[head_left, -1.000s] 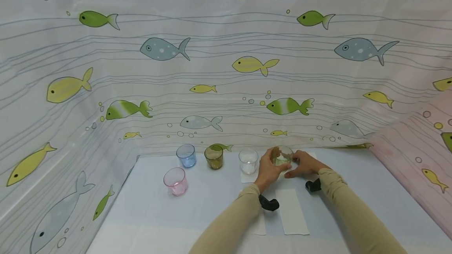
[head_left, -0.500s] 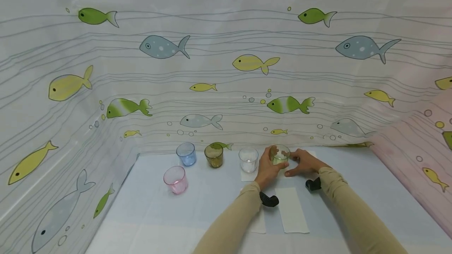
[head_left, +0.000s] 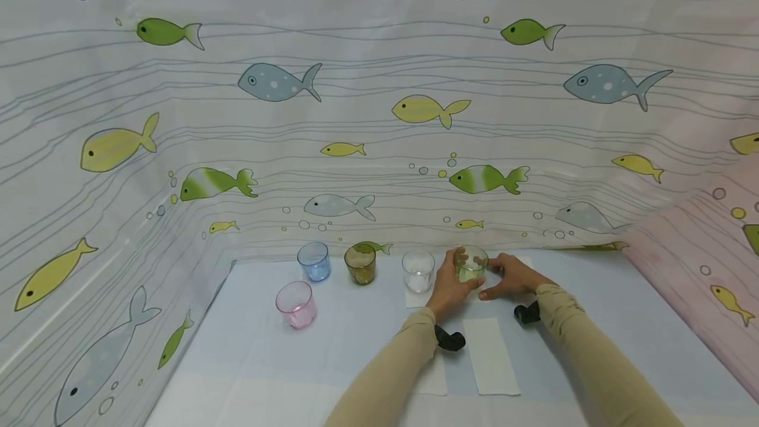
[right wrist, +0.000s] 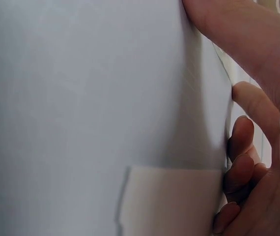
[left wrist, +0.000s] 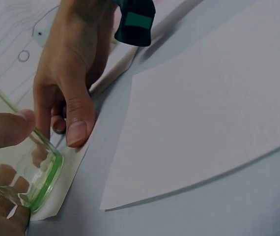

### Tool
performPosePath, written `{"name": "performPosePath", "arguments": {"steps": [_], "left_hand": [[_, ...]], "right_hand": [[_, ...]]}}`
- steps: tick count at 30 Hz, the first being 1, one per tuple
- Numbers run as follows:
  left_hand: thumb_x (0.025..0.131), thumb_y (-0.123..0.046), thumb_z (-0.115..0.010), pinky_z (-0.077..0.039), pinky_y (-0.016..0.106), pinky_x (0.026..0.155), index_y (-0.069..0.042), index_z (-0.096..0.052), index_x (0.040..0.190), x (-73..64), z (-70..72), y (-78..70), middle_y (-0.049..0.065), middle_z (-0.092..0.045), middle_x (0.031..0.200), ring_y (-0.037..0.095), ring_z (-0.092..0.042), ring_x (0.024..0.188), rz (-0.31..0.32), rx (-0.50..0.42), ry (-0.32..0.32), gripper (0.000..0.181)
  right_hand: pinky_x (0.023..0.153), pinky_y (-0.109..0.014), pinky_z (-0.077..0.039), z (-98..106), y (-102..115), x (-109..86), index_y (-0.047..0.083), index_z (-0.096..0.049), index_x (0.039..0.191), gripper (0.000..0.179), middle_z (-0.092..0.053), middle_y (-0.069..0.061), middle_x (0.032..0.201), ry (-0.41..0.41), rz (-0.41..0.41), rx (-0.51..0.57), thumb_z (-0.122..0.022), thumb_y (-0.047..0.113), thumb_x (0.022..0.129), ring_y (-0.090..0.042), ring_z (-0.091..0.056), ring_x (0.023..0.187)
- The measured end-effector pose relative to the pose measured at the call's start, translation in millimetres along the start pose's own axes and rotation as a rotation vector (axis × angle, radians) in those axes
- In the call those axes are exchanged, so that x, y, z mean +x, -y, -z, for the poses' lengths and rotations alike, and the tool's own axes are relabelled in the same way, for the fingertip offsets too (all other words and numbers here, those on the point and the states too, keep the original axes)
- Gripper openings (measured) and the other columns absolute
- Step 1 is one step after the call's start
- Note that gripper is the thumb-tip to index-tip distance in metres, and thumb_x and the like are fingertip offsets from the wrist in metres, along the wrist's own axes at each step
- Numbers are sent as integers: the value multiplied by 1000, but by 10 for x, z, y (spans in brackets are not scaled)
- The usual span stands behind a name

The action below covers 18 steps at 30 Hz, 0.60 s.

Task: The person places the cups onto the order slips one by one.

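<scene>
My left hand (head_left: 453,287) grips a pale green glass (head_left: 471,272) at the back of the table, its fingers round the side. In the left wrist view the glass (left wrist: 32,169) shows a bright green base rim, close to a white paper strip. My right hand (head_left: 514,277) is just right of the glass. Its thumb rests at the paper edge and its other fingers are loosely bent; whether the index finger touches the glass I cannot tell. A clear glass (head_left: 418,273) stands upright left of my left hand.
Further left stand a brown glass (head_left: 360,265), a blue glass (head_left: 313,262) and, nearer, a pink glass (head_left: 296,306). A white paper strip (head_left: 491,358) lies in front of my hands, another (head_left: 437,377) partly under the left forearm. A fish-patterned curtain (head_left: 356,117) borders the table.
The green glass has shifted slightly left in my left hand, and the gap between it and my right palm has widened a little. The other glasses stay put.
</scene>
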State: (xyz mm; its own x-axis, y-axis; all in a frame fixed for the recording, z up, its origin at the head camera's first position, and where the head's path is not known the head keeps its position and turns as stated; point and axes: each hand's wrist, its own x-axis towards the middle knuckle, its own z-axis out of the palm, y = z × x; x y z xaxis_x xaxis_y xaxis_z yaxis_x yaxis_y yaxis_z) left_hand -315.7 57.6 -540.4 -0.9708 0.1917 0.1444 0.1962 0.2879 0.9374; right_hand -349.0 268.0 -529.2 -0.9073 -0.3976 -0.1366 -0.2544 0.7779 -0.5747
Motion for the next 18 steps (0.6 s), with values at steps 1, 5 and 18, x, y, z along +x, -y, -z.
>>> {"name": "performPosePath", "arguments": {"steps": [1,5,18], "left_hand": [[87,-16,-88,-44,41,121,-12,-45,154,2,0,7,10,-59,151,25,-55,141,-3,7,1,79],[87,-16,-88,-45,41,121,-12,-44,155,16,-8,24,11,-58,152,26,-56,142,-14,27,0,80],[80,-12,-91,-41,49,125,-6,-31,163,-45,-56,-8,19,-52,158,35,-51,147,3,96,-47,102]], "right_hand": [[102,-59,-52,0,2,0,5,-56,153,98,-61,-21,121,0,1,-2,-98,43,73,-34,-58,111],[102,-59,-52,3,3,4,3,-57,151,97,-62,-22,122,-3,0,-13,-98,43,73,-35,-59,111],[99,-56,-54,-23,4,-24,6,-57,152,96,-61,-21,123,-14,-4,-6,-98,42,73,-33,-58,110]]}}
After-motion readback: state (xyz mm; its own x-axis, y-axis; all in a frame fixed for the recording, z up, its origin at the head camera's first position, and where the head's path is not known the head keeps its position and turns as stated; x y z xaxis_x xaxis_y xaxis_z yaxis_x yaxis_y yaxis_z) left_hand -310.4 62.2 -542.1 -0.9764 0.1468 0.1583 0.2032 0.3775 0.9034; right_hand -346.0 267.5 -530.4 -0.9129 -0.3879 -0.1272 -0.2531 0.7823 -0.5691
